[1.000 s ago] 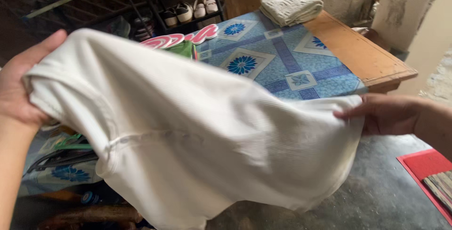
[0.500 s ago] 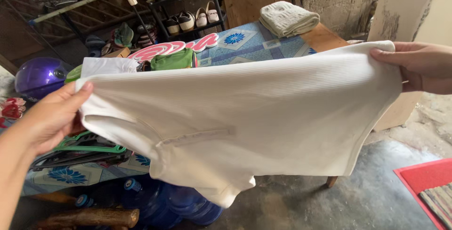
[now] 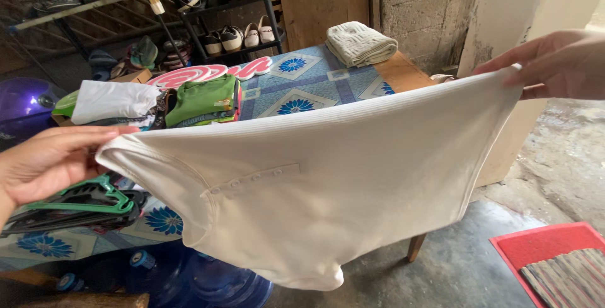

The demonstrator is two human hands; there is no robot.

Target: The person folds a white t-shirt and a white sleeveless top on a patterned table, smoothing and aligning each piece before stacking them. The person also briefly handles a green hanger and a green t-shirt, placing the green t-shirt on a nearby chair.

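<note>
Both hands hold a white ribbed-knit shirt stretched out in the air above the near edge of the table, well clear of the floor. Left hand pinches the shirt's left corner between thumb and fingers, closed on the fabric. Right hand grips the opposite corner at upper right, fingers folded over the edge, so the top hem runs taut on a rising diagonal from left to right. Short button placket with small white buttons faces the camera, left of centre; the lower part of the shirt hangs loose in a rounded fold. Behind the shirt: wooden table with a blue floral patterned cover. On it, a folded beige towel at the far end, a folded green garment and a folded white garment side by side toward the left. Green and black plastic hangers lie stacked just below the left hand. Black metal shoe rack with pairs of shoes stands behind the table. Blue water jugs sit under the table. Red mat with a striped cloth on it on the concrete floor at lower right.
</note>
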